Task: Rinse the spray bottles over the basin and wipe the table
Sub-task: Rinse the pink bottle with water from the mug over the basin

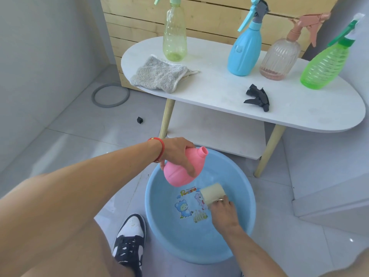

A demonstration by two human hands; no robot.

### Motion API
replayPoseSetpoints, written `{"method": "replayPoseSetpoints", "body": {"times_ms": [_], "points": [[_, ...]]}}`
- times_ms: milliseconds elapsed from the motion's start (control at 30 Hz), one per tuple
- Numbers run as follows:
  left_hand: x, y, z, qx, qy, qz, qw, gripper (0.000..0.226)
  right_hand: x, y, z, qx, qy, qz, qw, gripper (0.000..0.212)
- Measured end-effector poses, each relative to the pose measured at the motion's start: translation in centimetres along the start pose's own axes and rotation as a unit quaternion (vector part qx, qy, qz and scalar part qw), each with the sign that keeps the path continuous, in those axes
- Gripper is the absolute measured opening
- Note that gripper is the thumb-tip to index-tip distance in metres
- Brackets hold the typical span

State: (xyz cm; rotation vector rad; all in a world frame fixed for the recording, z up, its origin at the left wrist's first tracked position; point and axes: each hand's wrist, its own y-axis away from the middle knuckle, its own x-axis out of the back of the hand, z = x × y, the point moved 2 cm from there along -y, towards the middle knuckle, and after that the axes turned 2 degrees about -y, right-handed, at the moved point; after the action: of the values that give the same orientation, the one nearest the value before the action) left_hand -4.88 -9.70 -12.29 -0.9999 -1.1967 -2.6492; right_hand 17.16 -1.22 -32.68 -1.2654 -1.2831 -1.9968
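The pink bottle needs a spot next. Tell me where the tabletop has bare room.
Bare: the table's front strip from cloth to black sprayer head, and right of that head. Crowded: the back right, where three bottles stand.

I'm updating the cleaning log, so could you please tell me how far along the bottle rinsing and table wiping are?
In hand: the left hand grips the uncapped pink bottle over the blue basin, the right hand holds a sponge. Its black sprayer head lies on the table. Four capped bottles stand there, rinsing unclear; the grey cloth lies unused.

Yellow-green spray bottle [175, 31] trigger head cut off by top edge
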Motion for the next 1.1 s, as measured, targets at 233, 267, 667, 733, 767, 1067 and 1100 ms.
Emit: {"method": "replayPoseSetpoints", "body": {"times_ms": [233,267,667,733,767,1067,1100], "points": [[0.1,0.1,-0.2,0.008,-0.016,0.001,1.000,0.066,1.2,-0.5,0.6,-0.090,-0.466,-0.014,0.880,0.036],[0.2,0.1,-0.2,0.009,-0.016,0.001,1.000,0.066,1.8,-0.3,1.2,-0.103,-0.525,-0.024,0.844,0.036],[0.9,0.2,-0.4,-0.008,-0.029,-0.003,1.000,0.064,13.9,3.6,9.4,-0.063,-0.615,0.091,0.781,0.058],[0.9,0.1,-0.2,-0.017,-0.034,0.002,0.999,0.066,16.3,4.4,11.0,-0.069,-0.588,0.127,0.795,0.052],[0.8,0.0,-0.1,-0.022,-0.035,0.005,0.999,0.068,17.4,4.7,11.7,-0.070,-0.580,0.153,0.797,0.049],[0.3,-0.5,1.7,-0.070,0.005,0.015,0.997,0.072,24.8,7.8,13.4,-0.073,-0.459,0.317,0.827,0.043],[0.2,-0.5,1.9,-0.072,0.009,0.013,0.997,0.072,24.9,8.0,13.3,-0.073,-0.451,0.327,0.827,0.045]]}}
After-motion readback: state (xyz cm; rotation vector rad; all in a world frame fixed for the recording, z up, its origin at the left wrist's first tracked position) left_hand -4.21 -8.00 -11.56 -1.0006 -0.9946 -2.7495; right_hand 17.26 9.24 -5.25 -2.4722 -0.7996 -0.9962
